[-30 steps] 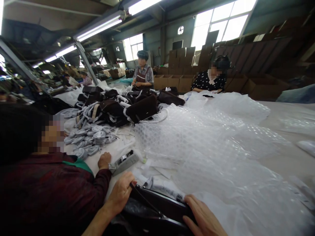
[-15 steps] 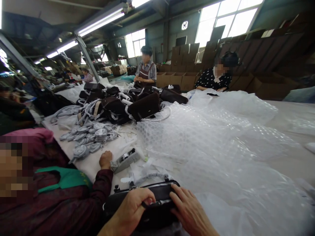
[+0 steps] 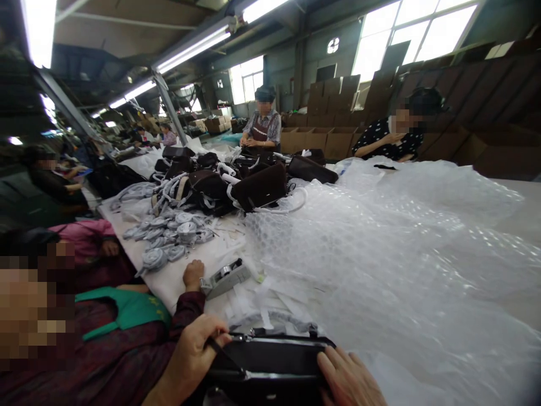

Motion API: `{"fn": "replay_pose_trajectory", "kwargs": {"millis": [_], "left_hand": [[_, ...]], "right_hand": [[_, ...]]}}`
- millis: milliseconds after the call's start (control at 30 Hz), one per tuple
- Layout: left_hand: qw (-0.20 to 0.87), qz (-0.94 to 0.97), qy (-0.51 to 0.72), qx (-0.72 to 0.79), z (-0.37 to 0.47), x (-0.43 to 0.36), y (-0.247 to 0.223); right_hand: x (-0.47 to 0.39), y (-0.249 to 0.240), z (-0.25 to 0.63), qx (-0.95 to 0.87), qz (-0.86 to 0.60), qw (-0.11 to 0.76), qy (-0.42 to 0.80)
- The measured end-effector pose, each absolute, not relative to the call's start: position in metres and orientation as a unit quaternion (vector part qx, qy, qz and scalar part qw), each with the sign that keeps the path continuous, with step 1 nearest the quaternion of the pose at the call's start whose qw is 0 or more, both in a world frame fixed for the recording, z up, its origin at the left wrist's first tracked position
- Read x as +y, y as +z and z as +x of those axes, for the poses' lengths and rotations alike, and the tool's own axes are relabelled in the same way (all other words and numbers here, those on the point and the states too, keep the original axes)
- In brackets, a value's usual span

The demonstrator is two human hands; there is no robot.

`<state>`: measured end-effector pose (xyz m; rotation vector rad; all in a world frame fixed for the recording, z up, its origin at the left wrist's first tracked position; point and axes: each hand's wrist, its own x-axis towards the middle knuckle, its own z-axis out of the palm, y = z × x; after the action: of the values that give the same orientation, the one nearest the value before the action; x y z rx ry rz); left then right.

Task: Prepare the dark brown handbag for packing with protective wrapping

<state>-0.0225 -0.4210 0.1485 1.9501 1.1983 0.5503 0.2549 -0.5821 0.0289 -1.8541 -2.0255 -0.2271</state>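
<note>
A dark bag (image 3: 279, 358) with metal zippers lies at the table's near edge, its wrapped handle arching behind it. My left hand (image 3: 196, 347) is closed on a dark strap at the bag's left end. At the other end, my right hand (image 3: 349, 375) rests on the bag's top with its fingers stretched out. The bag's lower part runs out of the frame.
A tape dispenser (image 3: 228, 277) stands beyond the bag, touched by a co-worker's hand (image 3: 194, 275). Coiled grey straps (image 3: 154, 259), piled dark bags (image 3: 260, 187) and bubble wrap (image 3: 359, 248) cover much of the table. Several people sit or stand around.
My left hand has moved left along the bag with the strap pinched in it. My right hand has shifted to the bag's right end. More of the bag's top shows, and the view has turned left.
</note>
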Motion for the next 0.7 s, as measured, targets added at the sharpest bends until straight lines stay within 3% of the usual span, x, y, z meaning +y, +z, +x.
{"fn": "replay_pose_trajectory", "kwargs": {"millis": [133, 267, 367, 467, 567, 700], "left_hand": [[0.417, 0.812, 0.183, 0.365, 0.0, -0.448, 0.156], [0.482, 0.793, 0.167, 0.334, 0.014, -0.455, 0.163], [0.505, 0.773, 0.157, 0.349, 0.003, -0.444, 0.172], [0.498, 0.744, 0.181, 0.406, -0.024, -0.432, 0.172], [0.448, 0.779, 0.162, 0.406, -0.05, -0.424, 0.162], [0.276, 0.882, 0.106, 0.366, -0.062, -0.423, 0.159]], "right_hand": [[-0.551, 0.055, 0.225, -0.778, -0.592, 0.189, -0.097], [-0.518, 0.07, 0.209, -0.783, -0.61, 0.108, 0.061], [-0.51, 0.067, 0.22, -0.773, -0.617, 0.082, 0.124], [-0.516, 0.062, 0.238, -0.77, -0.621, 0.112, 0.093], [-0.525, 0.06, 0.247, -0.781, -0.61, 0.123, 0.057], [-0.533, 0.058, 0.244, -0.781, -0.613, 0.124, 0.0]]}}
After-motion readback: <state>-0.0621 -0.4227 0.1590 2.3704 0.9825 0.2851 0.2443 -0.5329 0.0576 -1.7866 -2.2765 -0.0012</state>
